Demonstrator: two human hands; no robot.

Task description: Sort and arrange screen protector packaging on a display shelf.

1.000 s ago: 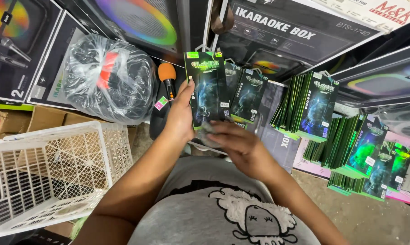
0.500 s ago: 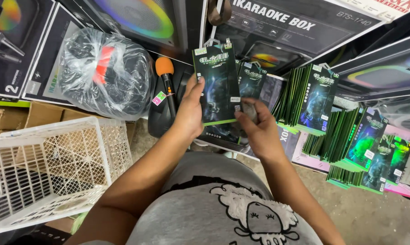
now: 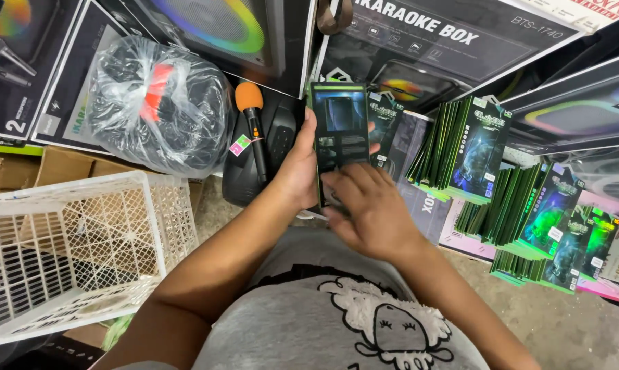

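My left hand [image 3: 301,168] grips a flat dark package with green edges [image 3: 340,130], held upright in front of my chest, its back side facing me. My right hand [image 3: 368,205] lies over the lower part of that package, fingers spread across it. Behind the held package stand more of the same green-and-black flat packages [image 3: 385,127]. To the right, upright rows of the same packages [image 3: 463,147] lean on boxes, with further rows [image 3: 549,233] lower right.
A white plastic lattice basket [image 3: 70,253] sits at the left. A black speaker with an orange-tipped microphone [image 3: 253,130] stands behind my left hand. A plastic-wrapped black item [image 3: 159,103] and large printed speaker boxes [image 3: 453,34] fill the back. Concrete floor [image 3: 563,322] lies at lower right.
The package in my left hand has been turned so its back side faces me. My right hand has moved from the package's right side down over its lower part.
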